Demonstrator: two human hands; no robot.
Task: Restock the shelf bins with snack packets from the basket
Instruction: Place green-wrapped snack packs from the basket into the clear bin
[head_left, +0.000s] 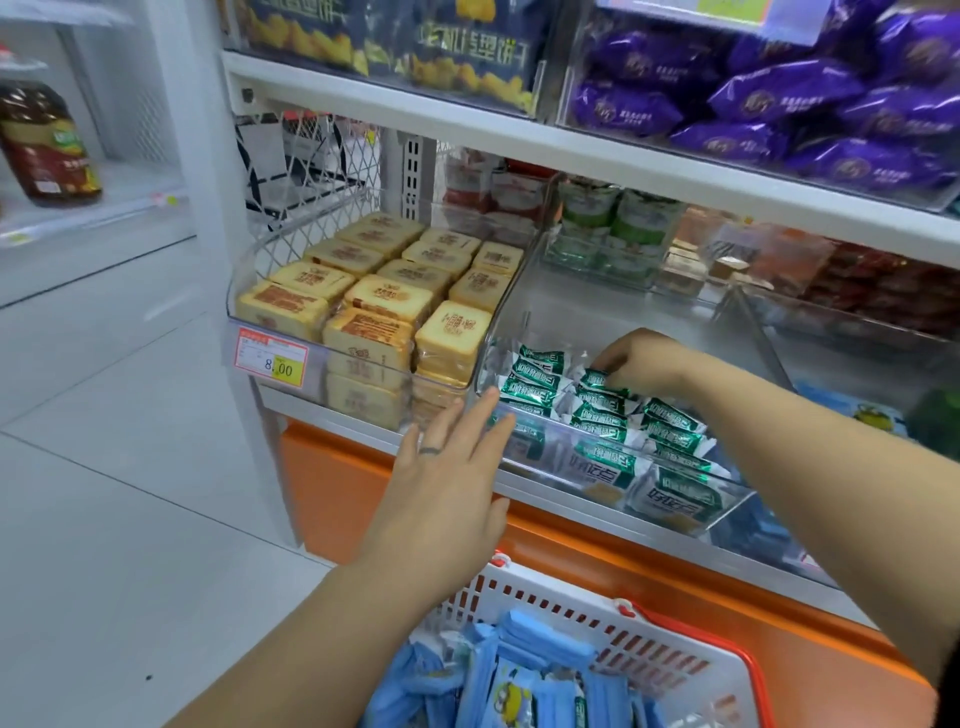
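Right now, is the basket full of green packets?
No, the basket holds blue packets; the green packets lie in the clear shelf bin, where the right hand pinches one.

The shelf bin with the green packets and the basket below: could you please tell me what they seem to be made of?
The shelf bin looks like clear, glossy rigid plastic: the green packets show through its walls. The basket looks like white moulded plastic, matt, with rows of slots; its handle seems red-orange plastic too.
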